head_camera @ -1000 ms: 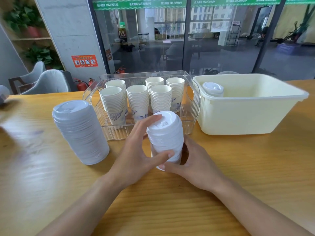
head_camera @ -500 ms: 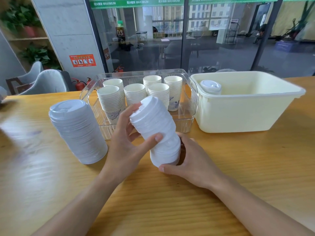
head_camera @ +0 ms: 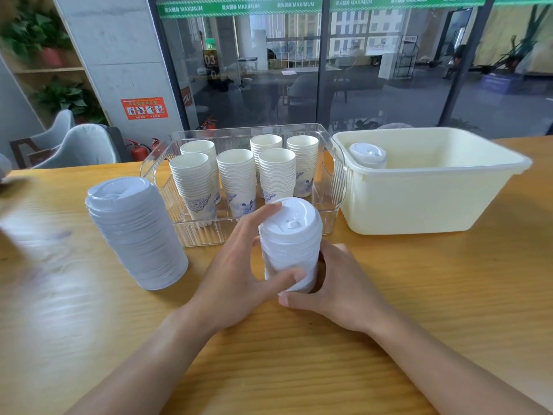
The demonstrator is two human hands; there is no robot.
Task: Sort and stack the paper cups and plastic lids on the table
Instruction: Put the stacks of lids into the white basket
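A short stack of white plastic lids (head_camera: 289,244) stands upright on the wooden table (head_camera: 419,295), held from both sides. My left hand (head_camera: 236,274) grips its left side, fingers up at the top lid and thumb across the base. My right hand (head_camera: 338,286) curls round its right side and bottom. A taller stack of white lids (head_camera: 136,232) stands to the left. Several stacks of paper cups (head_camera: 239,178) fill a clear plastic bin (head_camera: 335,187) behind.
A pale yellow tub (head_camera: 434,199) sits at the right with another lid stack (head_camera: 367,155) in its near left corner. Grey chairs (head_camera: 77,145) stand beyond the table's far left edge. A glass wall runs behind the table.
The small lid stack leaned left half a second ago; now it stands upright again between both hands, at about the same spot on the table.
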